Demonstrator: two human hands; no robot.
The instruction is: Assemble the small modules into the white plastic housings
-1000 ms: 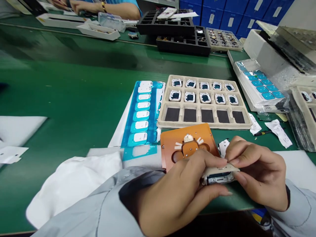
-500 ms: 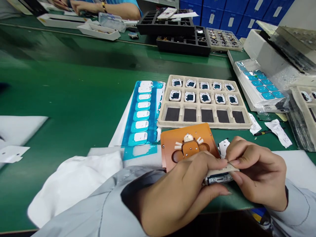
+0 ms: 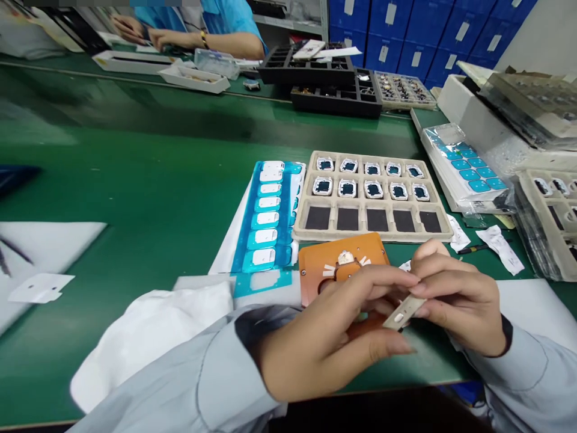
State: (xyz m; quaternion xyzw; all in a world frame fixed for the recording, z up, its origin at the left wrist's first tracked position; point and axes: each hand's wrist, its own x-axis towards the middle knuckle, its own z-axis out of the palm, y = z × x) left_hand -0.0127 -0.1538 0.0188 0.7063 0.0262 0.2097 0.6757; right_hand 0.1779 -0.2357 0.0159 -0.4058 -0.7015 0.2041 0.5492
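Note:
In front of me my right hand (image 3: pixel 460 297) pinches a small watch case (image 3: pixel 401 314) between thumb and fingers. It is tilted, with a narrow beige side and an oval slot facing me. My left hand (image 3: pixel 351 319) curves around its other side, the index fingertip at its upper end and the thumb just below its lower end; the remaining left fingers are partly hidden. Behind my hands lies an orange fixture plate (image 3: pixel 311 258) with a raised, screwed-down middle. Further back, a beige tray (image 3: pixel 298 219) holds two rows of silver watch cases (image 3: pixel 347 188) with dark centres.
Blue adhesive sheets (image 3: pixel 243 240) lie left of the tray. A white cloth (image 3: pixel 153 337) rests by my left sleeve. At right are a bagged stack of blue-printed sheets (image 3: pixel 478 168), white packets (image 3: pixel 500 249) and stacked trays (image 3: pixel 545 240). Across the bench, a co-worker's hands (image 3: pixel 148 35) are busy.
The watch case has turned from nearly level to a steep tilt, now showing its slotted beige side. My right hand has shifted slightly left. The camera view has moved a little.

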